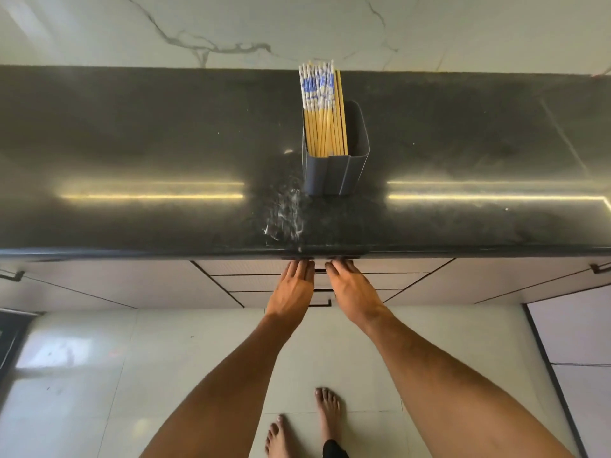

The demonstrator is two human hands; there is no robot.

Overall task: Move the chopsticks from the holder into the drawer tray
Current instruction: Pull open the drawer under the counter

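Note:
A bundle of yellow chopsticks (322, 107) with blue-and-white patterned tops stands upright in a dark grey rectangular holder (334, 173) on the black counter (148, 143). Below the counter's front edge is a stack of shut white drawers (251, 267); no tray is visible. My left hand (292, 289) and my right hand (352, 292) reach side by side to the top drawer's front, fingers straight. The fingertips are hidden under the counter's overhang. Neither hand touches the holder.
A white smear (284, 213) marks the counter in front of the holder. A marble wall rises behind. Cabinet doors with black handles (13, 276) (600, 267) flank the drawers. My bare feet (327, 411) stand on pale floor tiles.

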